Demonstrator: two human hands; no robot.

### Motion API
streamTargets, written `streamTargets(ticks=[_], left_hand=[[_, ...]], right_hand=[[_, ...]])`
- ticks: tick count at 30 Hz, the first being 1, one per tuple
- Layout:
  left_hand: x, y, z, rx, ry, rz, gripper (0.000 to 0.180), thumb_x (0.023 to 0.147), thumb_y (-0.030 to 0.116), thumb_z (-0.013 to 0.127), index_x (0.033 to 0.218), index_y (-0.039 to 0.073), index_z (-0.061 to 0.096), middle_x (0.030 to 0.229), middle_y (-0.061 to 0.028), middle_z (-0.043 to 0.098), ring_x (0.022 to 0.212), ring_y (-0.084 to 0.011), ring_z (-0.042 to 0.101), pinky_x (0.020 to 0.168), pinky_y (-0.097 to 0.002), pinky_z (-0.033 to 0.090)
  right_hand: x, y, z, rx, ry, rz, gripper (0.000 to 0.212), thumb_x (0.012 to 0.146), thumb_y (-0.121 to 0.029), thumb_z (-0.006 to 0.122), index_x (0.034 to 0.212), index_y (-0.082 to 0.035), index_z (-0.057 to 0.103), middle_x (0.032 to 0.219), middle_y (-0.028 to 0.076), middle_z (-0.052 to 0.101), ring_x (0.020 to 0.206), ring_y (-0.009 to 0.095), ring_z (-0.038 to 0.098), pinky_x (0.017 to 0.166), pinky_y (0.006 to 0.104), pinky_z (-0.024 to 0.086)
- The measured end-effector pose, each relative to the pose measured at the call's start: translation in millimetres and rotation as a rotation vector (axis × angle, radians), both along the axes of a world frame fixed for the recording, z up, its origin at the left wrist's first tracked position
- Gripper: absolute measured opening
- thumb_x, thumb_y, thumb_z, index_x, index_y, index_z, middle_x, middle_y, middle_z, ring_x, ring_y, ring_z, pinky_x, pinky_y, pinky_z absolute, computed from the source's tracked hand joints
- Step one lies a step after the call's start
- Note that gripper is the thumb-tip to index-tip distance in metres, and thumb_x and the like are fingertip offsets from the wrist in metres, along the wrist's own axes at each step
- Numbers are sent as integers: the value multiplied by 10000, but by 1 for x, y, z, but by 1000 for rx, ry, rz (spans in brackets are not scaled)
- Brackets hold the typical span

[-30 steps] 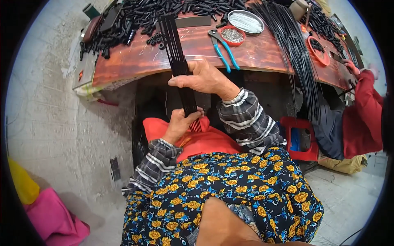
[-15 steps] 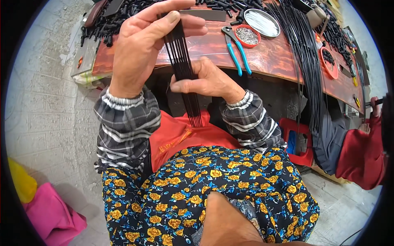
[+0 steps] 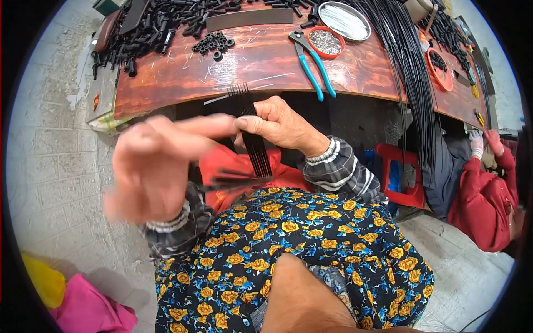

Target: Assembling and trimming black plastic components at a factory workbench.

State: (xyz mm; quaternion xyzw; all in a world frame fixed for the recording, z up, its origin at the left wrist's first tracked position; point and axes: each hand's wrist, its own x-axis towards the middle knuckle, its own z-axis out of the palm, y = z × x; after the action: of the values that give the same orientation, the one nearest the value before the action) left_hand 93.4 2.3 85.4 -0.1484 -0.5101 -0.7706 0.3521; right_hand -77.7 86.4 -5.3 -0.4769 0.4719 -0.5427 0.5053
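Observation:
My right hand (image 3: pixel 282 125) is closed around a fan of thin black rods (image 3: pixel 256 152), its thumb pressed across them. They stand nearly upright above my lap, their upper tips spread like comb teeth in front of the table edge. My left hand (image 3: pixel 152 161) is smeared by motion, its fingers reaching toward the rods beside my right thumb. Whether it grips anything cannot be made out. Below it, some blurred dark strips (image 3: pixel 227 180) angle away from the fan. Red cloth (image 3: pixel 214 164) lies behind the rods, over a floral-patterned garment (image 3: pixel 300 227).
On the reddish table (image 3: pixel 161 83) lie blue-handled pliers (image 3: pixel 312 64), a red dish of small metal pieces (image 3: pixel 326 43), a tray of white sticks (image 3: pixel 344 22) and black tubular parts (image 3: pixel 214 44). Long black rods (image 3: pixel 413 105) overhang the edge. A co-worker in red (image 3: pixel 483 200) sits at right.
My left hand has come down and left from the top of the rods, which now sit lower. Blurred strips show apart from the fan. My right hand stays closed. The co-worker's hands have come into view.

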Motion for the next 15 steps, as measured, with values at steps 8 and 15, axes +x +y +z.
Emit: streamTargets(ticks=[8, 15], left_hand=[[-25, 1, -83, 378, -707, 196, 298, 922, 133, 580, 1160, -45, 575, 1048, -161, 659, 899, -174, 643, 833, -305, 517], [-45, -10, -93, 361, -633, 115, 287, 959, 124, 522, 1196, -40, 517, 1050, -206, 660, 1036, -278, 630, 925, -371, 496]], right_hand=[[-4, 1, -15, 76, -88, 49, 348, 950, -300, 563, 893, 23, 678, 764, 68, 690, 704, 103, 645, 647, 248, 525], [-13, 12, -4, 45, 408, -3, 325, 915, -281, 601, 768, -2, 680, 582, 16, 604, 517, 63, 543, 461, 228, 409]])
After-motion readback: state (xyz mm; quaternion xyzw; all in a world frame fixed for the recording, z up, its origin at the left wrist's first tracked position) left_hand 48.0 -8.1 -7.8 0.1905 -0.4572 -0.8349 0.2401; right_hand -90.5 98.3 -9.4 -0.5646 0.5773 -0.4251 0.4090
